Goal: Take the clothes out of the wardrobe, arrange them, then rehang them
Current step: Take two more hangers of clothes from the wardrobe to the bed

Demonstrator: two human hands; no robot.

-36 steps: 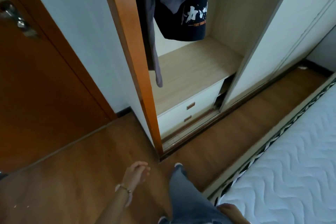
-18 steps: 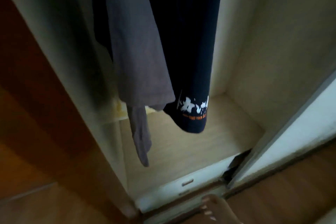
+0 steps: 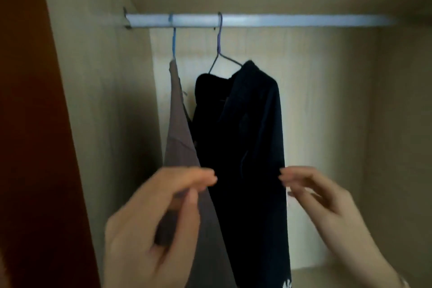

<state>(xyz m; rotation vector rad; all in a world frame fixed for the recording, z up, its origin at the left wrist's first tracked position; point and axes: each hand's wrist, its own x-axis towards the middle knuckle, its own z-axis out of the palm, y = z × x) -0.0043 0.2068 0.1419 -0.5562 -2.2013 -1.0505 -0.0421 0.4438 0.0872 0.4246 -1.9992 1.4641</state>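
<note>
Two garments hang inside the wardrobe from a pale rail (image 3: 268,20). A grey garment (image 3: 178,128) hangs on a blue hanger (image 3: 173,40) at the left. A dark navy garment (image 3: 252,135) with white print at its hem hangs on a purple wire hanger (image 3: 219,40) beside it. My left hand (image 3: 152,224) is raised in front of the grey garment, its fingertips at the navy garment's left edge and its thumb apart from them. My right hand (image 3: 327,203) is raised at the navy garment's right edge, fingers loosely extended. Both hands are blurred.
The wardrobe's beige side panel (image 3: 100,100) stands close on the left, with a brown wooden edge (image 3: 30,124) beyond it. The rail runs bare to the right of the purple hanger. A beige shelf surface (image 3: 339,273) lies below the garments.
The view has swung up from the floor to the rail. Both hands have risen from down by my legs to either side of the navy garment.
</note>
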